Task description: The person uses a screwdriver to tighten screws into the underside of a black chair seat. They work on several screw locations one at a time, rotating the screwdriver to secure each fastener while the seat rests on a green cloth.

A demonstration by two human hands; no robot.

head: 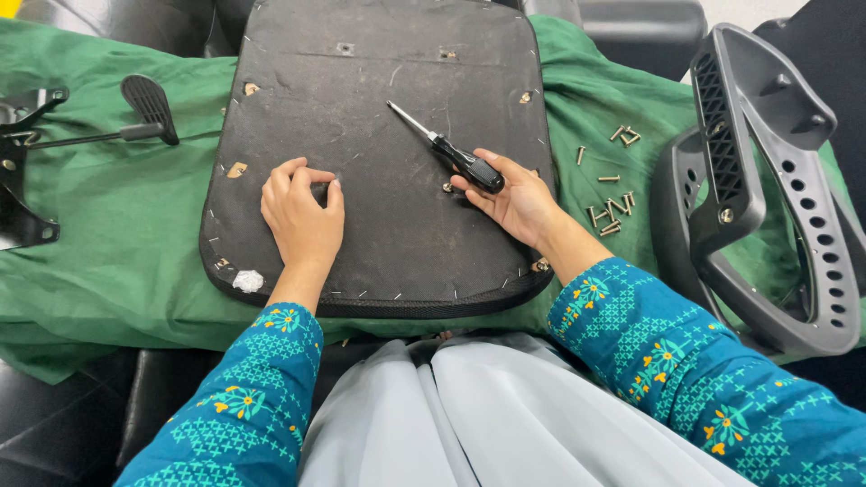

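A black chair seat pad (379,108) lies upside down on a green cloth (117,216). My right hand (514,200) holds a screwdriver (448,149) by its black handle, its metal shaft pointing up and left over the pad. My left hand (302,216) rests on the pad's underside with the fingers curled, fingertips pinched together near the left middle. Whether something small sits between those fingertips I cannot tell. A small screw lies on the pad just left of my right hand.
Several loose screws (612,209) lie on the cloth right of the pad. A dark grey plastic chair armrest frame (767,180) lies at the far right. A black metal mechanism with a lever paddle (149,106) sits at the left.
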